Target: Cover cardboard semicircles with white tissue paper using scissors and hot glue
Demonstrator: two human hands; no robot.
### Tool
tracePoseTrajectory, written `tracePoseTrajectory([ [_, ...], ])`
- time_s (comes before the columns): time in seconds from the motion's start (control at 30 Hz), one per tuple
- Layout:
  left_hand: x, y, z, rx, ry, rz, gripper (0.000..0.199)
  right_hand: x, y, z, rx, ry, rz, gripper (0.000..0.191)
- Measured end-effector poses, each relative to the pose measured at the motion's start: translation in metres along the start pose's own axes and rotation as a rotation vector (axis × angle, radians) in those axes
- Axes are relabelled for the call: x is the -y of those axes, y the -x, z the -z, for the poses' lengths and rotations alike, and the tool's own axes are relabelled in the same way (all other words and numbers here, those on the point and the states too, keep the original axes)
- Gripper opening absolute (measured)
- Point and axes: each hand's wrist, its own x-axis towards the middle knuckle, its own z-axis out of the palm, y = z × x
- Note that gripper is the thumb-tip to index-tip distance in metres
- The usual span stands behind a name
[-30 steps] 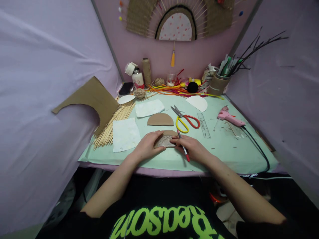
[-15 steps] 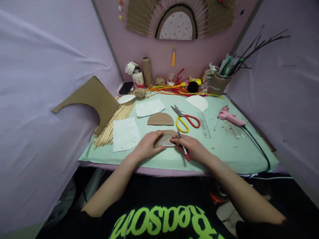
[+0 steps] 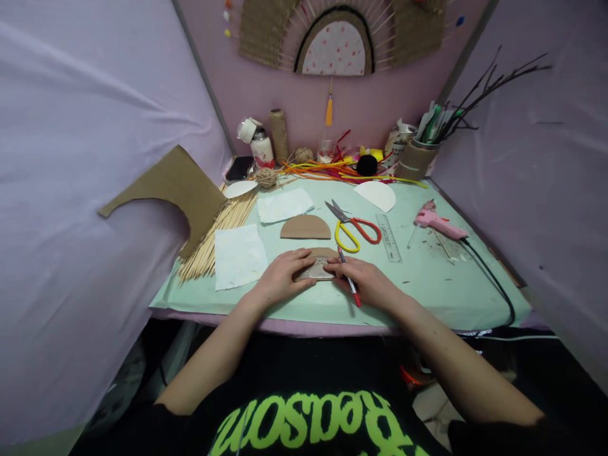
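So the clear protractor (image 3: pixel 319 272) is right at the near edge of the table (image 3: pixel 427 291), lying on a brown cardboard piece (image 3: pixel 323 253) between both hands. Long axis runs left to right, straight side near, curve facing far. Left hand (image 3: pixel 285 276) has the left end, fingers over the cardboard and thumb along the near edge, so a fairly narrow hold. Right hand (image 3: pixel 365 278) is on the right end, fingertips touching the plastic, with a red-ended pen (image 3: pixel 351 285) tucked between its fingers, slanting far-left. Neither hand looks clearly nearer, tbh. Just beyond is a matte half-round cardboard cutout (image 3: pixel 305 228), then steel scissors (image 3: pixel 349 221) with red and yellow loops, far-right of the protractor. Soft, rough-edged white paper (image 3: pixel 241 256) lies left.
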Motion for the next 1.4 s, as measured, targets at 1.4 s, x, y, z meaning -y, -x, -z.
tracePoseTrajectory([
  [1.4, -0.0008, -0.0003, 0.0005, 0.017, 0.012, 0.032, 0.049, 0.0027, -0.0004, 0.0010, 0.002, -0.002, -0.019, 0.020],
])
